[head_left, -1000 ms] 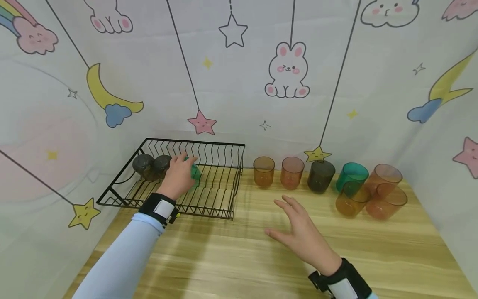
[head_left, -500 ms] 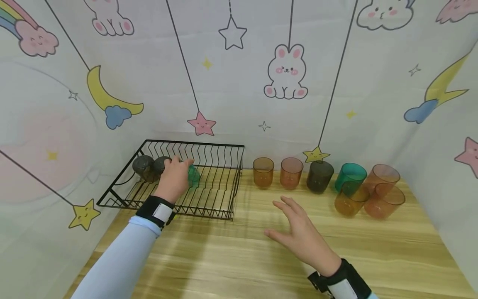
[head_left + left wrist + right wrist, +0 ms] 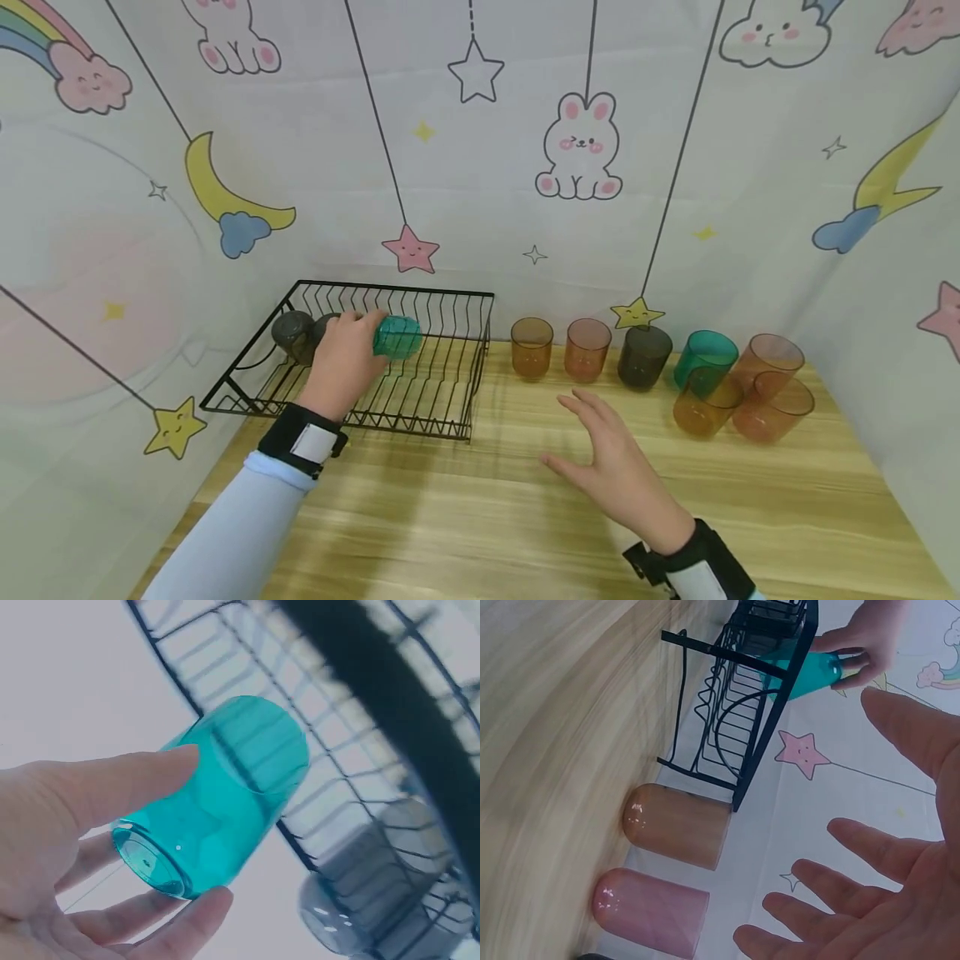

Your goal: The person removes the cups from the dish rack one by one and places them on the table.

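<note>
My left hand (image 3: 341, 358) grips a teal glass tumbler (image 3: 397, 337) over the black wire dish rack (image 3: 395, 288). In the left wrist view the tumbler lies tilted, the thumb along its side and fingers around its base. Its mouth points away from the palm. Two dark grey tumblers (image 3: 292, 335) sit in the rack's left part, one partly hidden behind the left hand. My right hand (image 3: 618, 467) hovers over the table with its fingers spread, holding nothing. An amber tumbler (image 3: 679, 825) and a pink tumbler (image 3: 652, 911) stand beyond it.
On the wooden table (image 3: 480, 525), several tumblers stand at the back right, among them a dark one (image 3: 644, 358), a green one (image 3: 705, 358) and an orange one (image 3: 705, 408). A printed white cloth (image 3: 480, 175) hangs behind and at the sides.
The teal tumbler has come up from the rack in my left hand and tipped over, with its mouth toward the right. My right hand has stayed nearly still.
</note>
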The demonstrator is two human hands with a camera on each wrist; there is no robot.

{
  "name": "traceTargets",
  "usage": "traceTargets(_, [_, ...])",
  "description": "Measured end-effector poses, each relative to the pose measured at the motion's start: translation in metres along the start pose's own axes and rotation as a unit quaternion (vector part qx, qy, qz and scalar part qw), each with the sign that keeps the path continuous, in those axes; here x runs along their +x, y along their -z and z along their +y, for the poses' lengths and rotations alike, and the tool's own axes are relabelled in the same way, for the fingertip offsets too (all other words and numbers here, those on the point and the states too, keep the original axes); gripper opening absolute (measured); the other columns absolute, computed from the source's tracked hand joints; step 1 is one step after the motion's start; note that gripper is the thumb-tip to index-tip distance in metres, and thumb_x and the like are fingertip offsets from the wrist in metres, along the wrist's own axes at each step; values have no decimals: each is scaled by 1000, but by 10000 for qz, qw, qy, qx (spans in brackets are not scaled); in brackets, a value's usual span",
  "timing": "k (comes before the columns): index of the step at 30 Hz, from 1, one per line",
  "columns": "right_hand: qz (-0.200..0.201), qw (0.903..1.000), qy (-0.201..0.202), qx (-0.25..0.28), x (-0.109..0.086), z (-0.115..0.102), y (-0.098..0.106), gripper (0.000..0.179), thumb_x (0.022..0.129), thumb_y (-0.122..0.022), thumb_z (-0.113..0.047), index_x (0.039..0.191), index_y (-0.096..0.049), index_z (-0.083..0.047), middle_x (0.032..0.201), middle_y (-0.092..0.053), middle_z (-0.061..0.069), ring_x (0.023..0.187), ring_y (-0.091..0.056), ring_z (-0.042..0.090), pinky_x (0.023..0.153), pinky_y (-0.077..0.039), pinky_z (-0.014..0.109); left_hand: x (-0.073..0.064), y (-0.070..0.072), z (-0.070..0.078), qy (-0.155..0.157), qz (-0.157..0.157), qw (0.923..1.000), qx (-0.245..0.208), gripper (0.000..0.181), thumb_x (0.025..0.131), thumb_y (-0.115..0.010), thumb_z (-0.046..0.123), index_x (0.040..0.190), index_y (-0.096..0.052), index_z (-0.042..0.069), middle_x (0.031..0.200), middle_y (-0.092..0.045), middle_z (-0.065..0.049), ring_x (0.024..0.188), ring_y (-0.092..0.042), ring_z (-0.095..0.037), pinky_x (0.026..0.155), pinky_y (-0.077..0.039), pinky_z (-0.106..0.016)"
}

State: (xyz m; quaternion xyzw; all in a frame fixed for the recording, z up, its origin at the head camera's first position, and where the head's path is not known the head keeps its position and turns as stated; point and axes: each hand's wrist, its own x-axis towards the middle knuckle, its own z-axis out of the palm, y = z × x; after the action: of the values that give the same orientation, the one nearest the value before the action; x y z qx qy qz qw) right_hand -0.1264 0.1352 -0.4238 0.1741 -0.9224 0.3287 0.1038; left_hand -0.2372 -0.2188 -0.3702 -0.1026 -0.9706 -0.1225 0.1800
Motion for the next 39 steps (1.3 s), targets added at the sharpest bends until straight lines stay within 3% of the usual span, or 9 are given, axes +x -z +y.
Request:
traceTargets(4, [137, 9995, -166, 238, 2, 1, 6, 76, 79, -66, -56, 140, -39, -20, 145, -32, 3, 130, -30, 24, 101, -32, 47, -6, 8, 13, -83, 379, 9975, -588, 68, 70, -81, 21, 131, -51, 15, 117, -52, -20, 103, -50, -37, 77, -50, -48])
traceTargets(9, [430, 9954, -501, 691, 5, 1, 15, 73, 80, -64, -57, 140, -40, -22, 140, -39, -3, 128, -35, 20, 98, -35, 45, -15, 14, 31, -318, 919, 9881, -1188, 66, 70, -82, 22, 129, -53, 15, 118, -53, -15, 102, -54, -29, 76, -51, -43])
traceTargets(16, [781, 9840, -661, 1461, 6, 4, 25, 70, 83, -65, -48, 140, -39, -17, 139, -40, 0, 127, -35, 15, 98, -36, 40, -26, 9, 52, -541, 1542, 9679, -1910, 67, 71, -81, 20, 131, -52, 14, 120, -54, -7, 104, -54, -19, 74, -51, -34])
traceTargets(20, [930, 9777, -720, 1738, 5, 6, 28, 68, 84, -65, -46, 140, -38, -16, 137, -42, 1, 126, -36, 13, 98, -37, 38, -35, 0, 64, -596, 1656, 9549, -2392, 68, 71, -81, 20, 131, -52, 16, 121, -54, -3, 106, -53, -15, 75, -50, -29])
traceTargets(25, [1031, 9720, -746, 1976, 4, 6, 31, 65, 85, -64, -44, 139, -39, -17, 136, -43, 2, 125, -38, 13, 97, -38, 36, -46, -15, 78, -417, 1600, 9397, -2994, 66, 71, -81, 24, 130, -52, 17, 121, -55, 0, 102, -56, -13, 75, -50, -27])
traceTargets(30, [975, 9667, -900, 2189, 2, 5, 31, 66, 85, -64, -45, 139, -39, -17, 135, -43, 2, 123, -40, 16, 95, -39, 33, -56, -29, 95, 59, 1395, 9140, -3810, 66, 68, -82, 28, 127, -54, 18, 118, -55, 2, 101, -56, -13, 73, -50, -27])
traceTargets(37, [891, 9622, -1001, 2370, 1, 5, 31, 66, 85, -64, -46, 139, -39, -16, 134, -44, 3, 122, -42, 16, 94, -40, 30, -67, -42, 114, 564, 1060, 8574, -5005, 65, 66, -84, 25, 123, -54, 18, 117, -52, -3, 99, -57, -19, 73, -51, -30])
traceTargets(39, [889, 9617, -1002, 2393, 1, 5, 31, 65, 85, -64, -45, 138, -39, -16, 133, -45, 4, 121, -42, 16, 93, -40, 30, -69, -45, 118, 644, 940, 8450, -5224, 65, 67, -83, 26, 123, -53, 18, 119, -50, -3, 99, -57, -20, 74, -51, -31])
